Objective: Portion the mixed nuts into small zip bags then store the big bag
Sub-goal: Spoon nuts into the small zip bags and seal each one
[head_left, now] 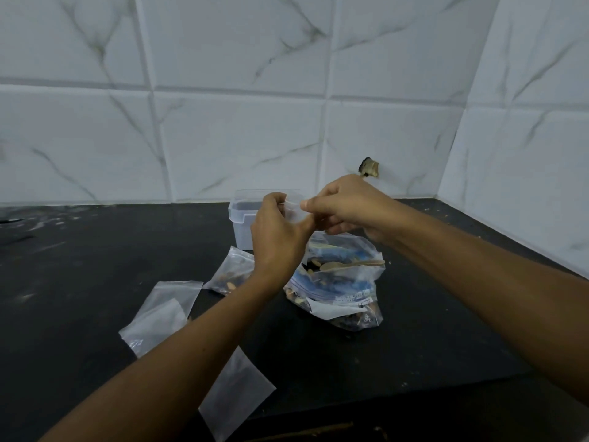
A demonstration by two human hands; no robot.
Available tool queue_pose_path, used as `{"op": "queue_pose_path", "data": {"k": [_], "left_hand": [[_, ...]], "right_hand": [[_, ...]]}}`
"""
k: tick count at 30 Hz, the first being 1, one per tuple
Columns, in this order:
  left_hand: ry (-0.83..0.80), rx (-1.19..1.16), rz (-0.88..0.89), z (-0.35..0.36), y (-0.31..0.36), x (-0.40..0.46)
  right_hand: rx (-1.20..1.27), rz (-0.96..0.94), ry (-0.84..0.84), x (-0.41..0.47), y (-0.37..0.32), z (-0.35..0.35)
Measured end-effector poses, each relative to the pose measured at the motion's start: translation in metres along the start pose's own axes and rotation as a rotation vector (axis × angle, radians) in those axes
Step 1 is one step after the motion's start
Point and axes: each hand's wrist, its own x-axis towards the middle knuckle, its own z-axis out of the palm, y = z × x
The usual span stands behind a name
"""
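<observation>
Both hands are raised above the big bag of mixed nuts (338, 282), which sits slumped on the black counter (95, 266), mouth up, a wooden spoon (350, 264) lying crosswise in it. The left hand (277, 237) and right hand (347, 205) pinch the top edge of a small clear zip bag (294, 210) held between them, its top strip running left to right. A filled small bag (231, 275) lies just left of the big one; empty zip bags (162, 314) lie nearer.

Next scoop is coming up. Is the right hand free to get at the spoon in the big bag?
Probably not yet: the right hand and left hand both pinch a small bag. Otherwise the way looks clear; the spoon lies in the big bag just below.
</observation>
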Motion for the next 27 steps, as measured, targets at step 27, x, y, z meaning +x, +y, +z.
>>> {"op": "queue_pose_path", "data": {"k": [27], "left_hand": [[-0.237, -0.428, -0.053, -0.050, -0.004, 0.023]], "right_hand": [[-0.093, -0.354, -0.004, 0.016, 0.007, -0.005]]}}
